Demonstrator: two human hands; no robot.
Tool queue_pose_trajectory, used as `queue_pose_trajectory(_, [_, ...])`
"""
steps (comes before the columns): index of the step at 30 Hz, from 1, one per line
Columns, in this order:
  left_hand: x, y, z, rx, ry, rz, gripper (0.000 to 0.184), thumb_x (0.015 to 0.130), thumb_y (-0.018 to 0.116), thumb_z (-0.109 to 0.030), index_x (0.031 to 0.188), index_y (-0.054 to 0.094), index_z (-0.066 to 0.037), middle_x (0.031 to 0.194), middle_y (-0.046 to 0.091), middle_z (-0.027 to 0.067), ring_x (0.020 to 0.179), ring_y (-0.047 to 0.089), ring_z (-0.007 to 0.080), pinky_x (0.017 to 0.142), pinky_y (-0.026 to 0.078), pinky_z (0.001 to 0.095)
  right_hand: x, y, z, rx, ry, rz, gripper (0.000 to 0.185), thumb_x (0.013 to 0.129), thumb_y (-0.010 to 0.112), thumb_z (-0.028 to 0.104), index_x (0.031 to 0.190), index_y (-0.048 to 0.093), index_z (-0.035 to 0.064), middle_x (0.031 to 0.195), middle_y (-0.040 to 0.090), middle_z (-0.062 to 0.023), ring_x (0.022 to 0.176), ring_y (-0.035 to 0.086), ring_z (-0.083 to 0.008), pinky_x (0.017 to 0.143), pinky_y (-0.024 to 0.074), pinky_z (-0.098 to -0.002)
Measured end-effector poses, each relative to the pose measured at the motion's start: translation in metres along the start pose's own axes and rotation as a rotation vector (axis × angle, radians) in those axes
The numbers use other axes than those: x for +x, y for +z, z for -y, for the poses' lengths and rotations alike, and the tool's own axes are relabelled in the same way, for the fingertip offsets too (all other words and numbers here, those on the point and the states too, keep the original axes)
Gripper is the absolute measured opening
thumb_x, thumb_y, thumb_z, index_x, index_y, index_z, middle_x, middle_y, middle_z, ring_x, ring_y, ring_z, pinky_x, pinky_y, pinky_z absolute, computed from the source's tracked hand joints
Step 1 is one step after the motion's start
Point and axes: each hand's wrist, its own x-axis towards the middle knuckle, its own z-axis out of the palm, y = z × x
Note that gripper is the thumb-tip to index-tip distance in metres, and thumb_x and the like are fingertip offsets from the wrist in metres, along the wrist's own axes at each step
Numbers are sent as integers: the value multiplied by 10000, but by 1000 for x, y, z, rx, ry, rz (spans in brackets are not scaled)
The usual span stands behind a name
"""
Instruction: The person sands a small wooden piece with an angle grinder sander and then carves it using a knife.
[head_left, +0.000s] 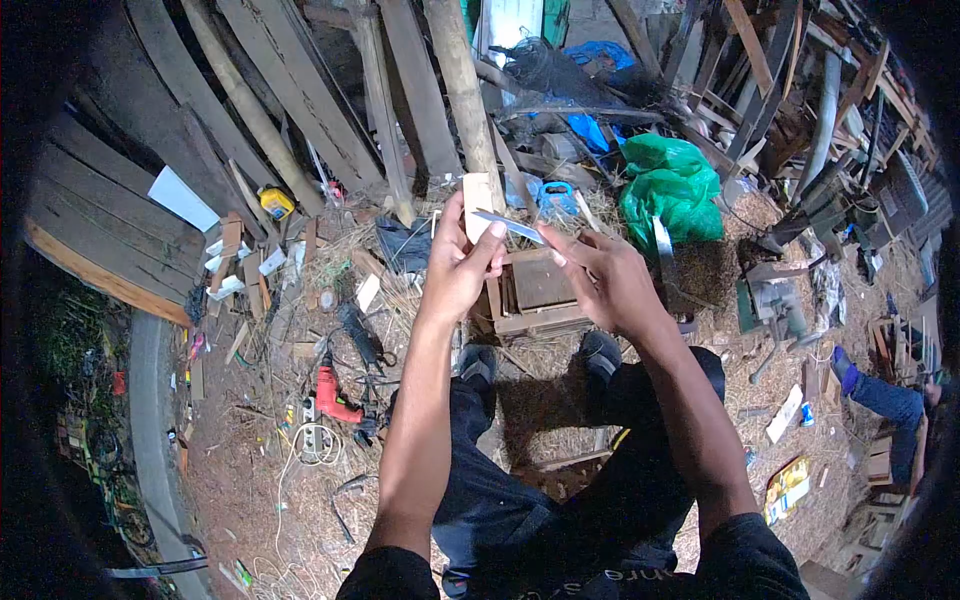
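Note:
My left hand grips a small pale block of wood, which stands upright above the fingers. My right hand is closed on a knife, its grip hidden inside the fingers. The pointed, shiny knife blade reaches left, its tip over the face of the wood block. My left thumb lies against or very near the blade; I cannot tell if it touches. Below both hands sits a wooden frame or box with a flat panel.
A red power drill and a power strip with a loose white cord lie on the shaving-covered ground at left. Planks and poles lean behind. A green plastic bag is at right. Another person's leg shows far right.

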Motion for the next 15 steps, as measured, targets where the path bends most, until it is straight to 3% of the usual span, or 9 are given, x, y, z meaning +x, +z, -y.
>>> queue_pose_trajectory(6, [0, -7, 3, 90, 58, 22, 429, 947, 611, -121, 1311, 411, -12, 817, 534, -16, 619, 463, 46, 517, 380, 213, -1, 0, -5, -23, -26, -12, 455, 903, 566, 168, 1338, 568, 299, 847, 619, -161, 706, 626, -381, 633, 498, -458])
queue_pose_trajectory(9, [0, -2, 4, 127, 85, -49, 456, 934, 607, -89, 1343, 421, -9, 791, 527, -35, 555, 412, 30, 470, 310, 206, -3, 1, -6, -36, -34, -26, 456, 902, 555, 170, 1339, 566, 300, 863, 630, -149, 708, 632, -370, 630, 509, -450])
queue_pose_trajectory(12, [1, -2, 6, 174, 133, -65, 435, 928, 609, -72, 1325, 446, 1, 815, 542, -33, 565, 412, 25, 471, 308, 205, -4, 1, -3, -77, -47, -56, 447, 904, 576, 148, 1328, 581, 286, 826, 603, -131, 688, 613, -327, 626, 497, -413])
queue_pose_trajectory(15, [-1, 1, 1, 156, 136, -86, 386, 919, 637, -63, 1262, 486, 30, 972, 623, 34, 837, 584, 84, 726, 466, 234, -5, 1, 0, -116, -40, -76, 448, 897, 591, 137, 1320, 592, 284, 805, 588, -113, 676, 606, -297, 619, 492, -395])
